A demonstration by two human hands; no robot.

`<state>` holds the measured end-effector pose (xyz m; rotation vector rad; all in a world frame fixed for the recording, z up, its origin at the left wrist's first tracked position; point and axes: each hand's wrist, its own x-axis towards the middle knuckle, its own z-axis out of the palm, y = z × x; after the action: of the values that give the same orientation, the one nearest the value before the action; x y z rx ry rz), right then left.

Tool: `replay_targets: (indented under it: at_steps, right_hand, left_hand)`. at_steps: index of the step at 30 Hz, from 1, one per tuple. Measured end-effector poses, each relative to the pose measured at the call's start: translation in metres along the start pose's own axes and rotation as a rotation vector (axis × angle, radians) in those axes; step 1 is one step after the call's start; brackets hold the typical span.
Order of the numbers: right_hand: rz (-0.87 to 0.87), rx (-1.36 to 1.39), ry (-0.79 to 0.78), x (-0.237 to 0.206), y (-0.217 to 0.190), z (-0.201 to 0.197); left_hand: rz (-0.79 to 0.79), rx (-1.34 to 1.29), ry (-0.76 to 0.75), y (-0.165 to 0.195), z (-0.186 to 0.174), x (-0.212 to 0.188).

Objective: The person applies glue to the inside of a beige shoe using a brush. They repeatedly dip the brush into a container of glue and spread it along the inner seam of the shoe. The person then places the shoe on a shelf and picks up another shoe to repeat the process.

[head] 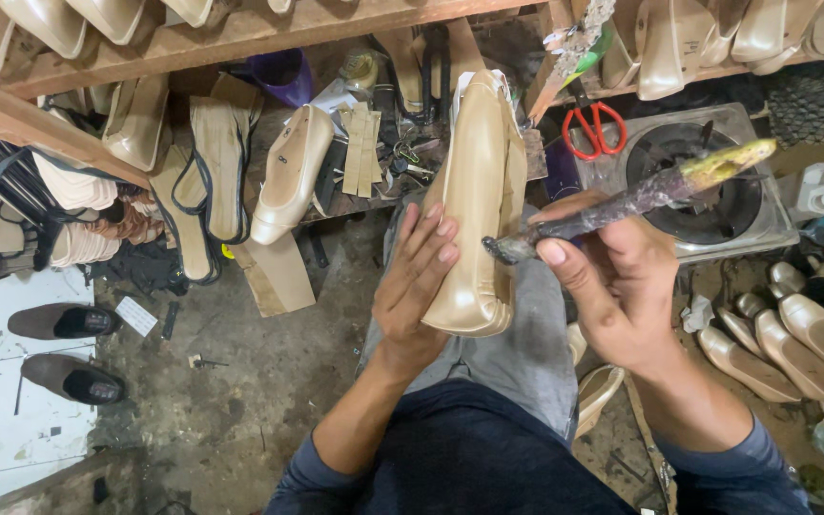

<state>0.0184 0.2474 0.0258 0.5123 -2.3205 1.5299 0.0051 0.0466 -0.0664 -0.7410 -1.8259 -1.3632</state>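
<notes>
The left hand (pixel 417 286) is steadying the beige shoe (pixel 477 200); the right hand (pixel 612 286) is gripping the glue brush (pixel 622 202), best stroking lightly along the edge.

The left hand (pixel 417 286) hides the beige shoe's (pixel 479 191) near side.

- At twelve o'clock the cluttered bench (pixel 364 181) and wooden shelf (pixel 240 33) block you.
- At two, red scissors (pixel 594 129) and a metal stove (pixel 746 205) stand close.
- At three, beige shoes (pixel 803 348) crowd the floor.
- At nine, bare concrete floor (pixel 240 381) gives you room, short of two brown shoes (pixel 69 348).
</notes>
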Motion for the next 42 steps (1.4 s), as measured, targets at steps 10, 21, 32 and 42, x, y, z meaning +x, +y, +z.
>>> replay_targets:
  at_steps: [10,21,32,42]
  right_hand:
    - [-0.111,0.05,-0.038,-0.008,-0.008,-0.001]
    - [-0.442,0.039,-0.145,0.001,-0.005,-0.003]
    - [-0.378,-0.073,-0.144,0.011,0.001,-0.003]
    - [-0.368,-0.017,-0.195,0.016,0.003,0.001]
  left_hand:
    - [-0.025,-0.003,-0.007,0.001,0.0,0.0]
    - [-0.095,-0.087,-0.039,0.006,-0.004,0.004]
    - [-0.349,-0.252,-0.084,0.008,-0.006,0.004]
    - [-0.394,-0.284,-0.149,0.008,-0.012,0.007]
